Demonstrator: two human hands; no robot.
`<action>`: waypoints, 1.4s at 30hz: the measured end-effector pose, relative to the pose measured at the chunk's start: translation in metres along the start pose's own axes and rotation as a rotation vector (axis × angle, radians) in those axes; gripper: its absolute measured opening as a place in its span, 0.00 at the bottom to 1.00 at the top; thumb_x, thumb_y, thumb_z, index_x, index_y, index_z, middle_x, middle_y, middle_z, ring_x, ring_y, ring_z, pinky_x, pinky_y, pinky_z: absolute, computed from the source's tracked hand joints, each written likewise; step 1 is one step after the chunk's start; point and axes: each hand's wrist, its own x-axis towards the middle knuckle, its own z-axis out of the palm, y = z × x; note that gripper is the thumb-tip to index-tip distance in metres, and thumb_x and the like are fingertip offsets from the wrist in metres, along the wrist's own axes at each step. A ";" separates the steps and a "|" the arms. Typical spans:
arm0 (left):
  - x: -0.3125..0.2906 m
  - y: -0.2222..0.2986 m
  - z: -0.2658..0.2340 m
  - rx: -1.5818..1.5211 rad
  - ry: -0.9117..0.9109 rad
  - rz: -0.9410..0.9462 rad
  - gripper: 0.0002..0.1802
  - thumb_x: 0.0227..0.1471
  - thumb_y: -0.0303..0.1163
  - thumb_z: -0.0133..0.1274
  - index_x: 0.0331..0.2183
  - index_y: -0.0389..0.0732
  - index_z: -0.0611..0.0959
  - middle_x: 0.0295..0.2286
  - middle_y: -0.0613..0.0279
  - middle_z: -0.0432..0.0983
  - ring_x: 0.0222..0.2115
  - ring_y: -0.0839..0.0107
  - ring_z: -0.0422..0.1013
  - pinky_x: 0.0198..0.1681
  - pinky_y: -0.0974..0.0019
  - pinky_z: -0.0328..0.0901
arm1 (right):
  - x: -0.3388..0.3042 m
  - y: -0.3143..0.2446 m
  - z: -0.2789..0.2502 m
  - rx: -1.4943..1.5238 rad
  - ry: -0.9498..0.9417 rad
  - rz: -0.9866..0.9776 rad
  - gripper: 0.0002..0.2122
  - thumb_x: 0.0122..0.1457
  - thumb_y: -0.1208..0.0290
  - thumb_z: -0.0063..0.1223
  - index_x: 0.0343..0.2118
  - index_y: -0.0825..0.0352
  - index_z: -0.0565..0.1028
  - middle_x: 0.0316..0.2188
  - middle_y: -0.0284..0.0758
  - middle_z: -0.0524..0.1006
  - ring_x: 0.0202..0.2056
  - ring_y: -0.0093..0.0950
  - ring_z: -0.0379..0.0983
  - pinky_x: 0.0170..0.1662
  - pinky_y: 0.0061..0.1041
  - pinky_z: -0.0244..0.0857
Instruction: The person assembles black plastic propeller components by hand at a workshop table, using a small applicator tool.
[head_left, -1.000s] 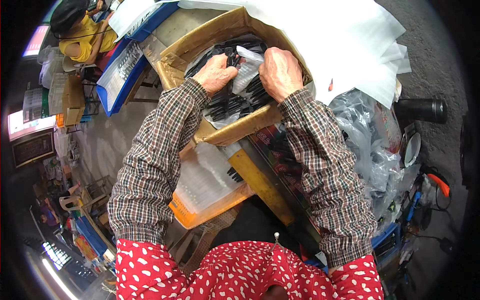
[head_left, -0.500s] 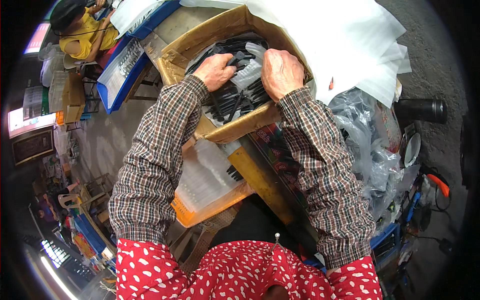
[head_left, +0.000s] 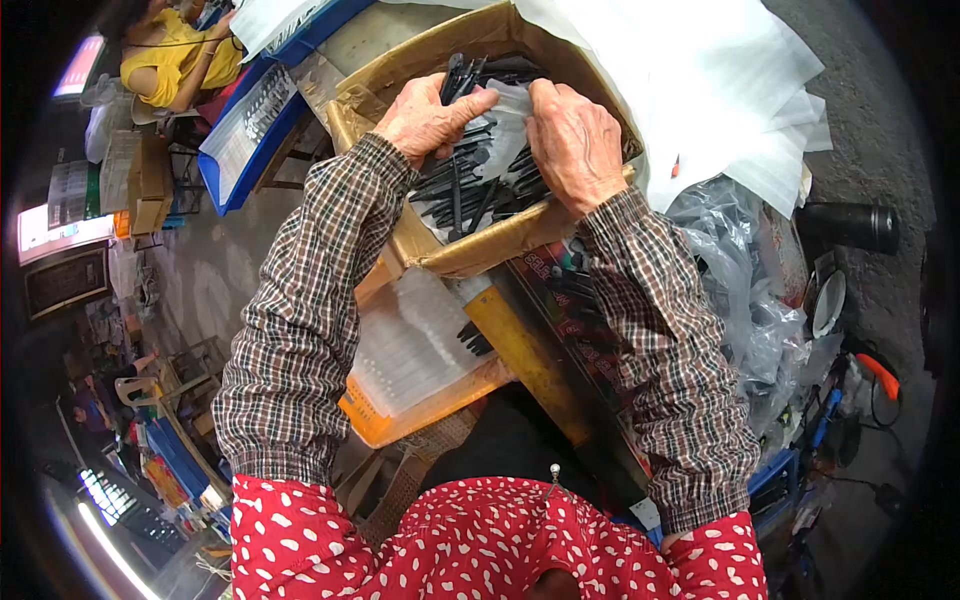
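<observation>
Slim black pen-like sticks point(head_left: 457, 200) lie in a heap inside an open cardboard box point(head_left: 480, 252) in front of me. Over the box's left side, my left hand point(head_left: 425, 120) is closed round a few of these sticks, whose ends stick up past its fingers. Its thumb points right, toward a crumpled whitish translucent sheet point(head_left: 505, 145) lying among the sticks. At that sheet's upper right, my right hand point(head_left: 575, 140) has its fingers closed, pinching the sheet's edge. The right fingertips are partly hidden.
Nearer me, an orange tray point(head_left: 385, 425) holds clear plastic sleeves. White sheets point(head_left: 700, 90) spread right of the box, above clear plastic bags point(head_left: 750, 270). A dark cylinder point(head_left: 850, 227) lies far right. Blue trays point(head_left: 225, 180) and a person in yellow point(head_left: 170, 70) are upper left.
Both hands have risen slightly within the box. Black sticks now stand up out of my left hand, and the sheet between the hands is drawn up toward the right hand.
</observation>
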 end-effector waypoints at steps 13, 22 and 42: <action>-0.108 0.038 0.085 0.280 -0.185 0.542 0.13 0.49 0.28 0.58 0.36 0.33 0.76 0.26 0.49 0.75 0.27 0.62 0.73 0.31 0.64 0.67 | -0.098 0.019 -0.079 0.324 0.310 0.016 0.06 0.51 0.81 0.56 0.33 0.67 0.74 0.26 0.38 0.75 0.26 0.36 0.75 0.29 0.30 0.68; -0.092 -0.073 0.206 0.919 -0.179 0.479 0.18 0.46 0.34 0.60 0.36 0.40 0.70 0.28 0.52 0.74 0.29 0.52 0.74 0.29 0.53 0.68 | -0.211 0.066 -0.077 0.343 0.070 0.339 0.04 0.52 0.80 0.56 0.31 0.68 0.74 0.27 0.40 0.76 0.28 0.39 0.75 0.30 0.32 0.67; -0.120 -0.063 0.222 0.986 0.085 0.793 0.16 0.39 0.31 0.60 0.35 0.42 0.77 0.31 0.62 0.71 0.34 0.64 0.70 0.35 0.63 0.67 | -0.216 0.066 -0.082 0.308 -0.011 0.254 0.05 0.53 0.76 0.57 0.32 0.68 0.74 0.27 0.40 0.75 0.29 0.41 0.74 0.31 0.34 0.67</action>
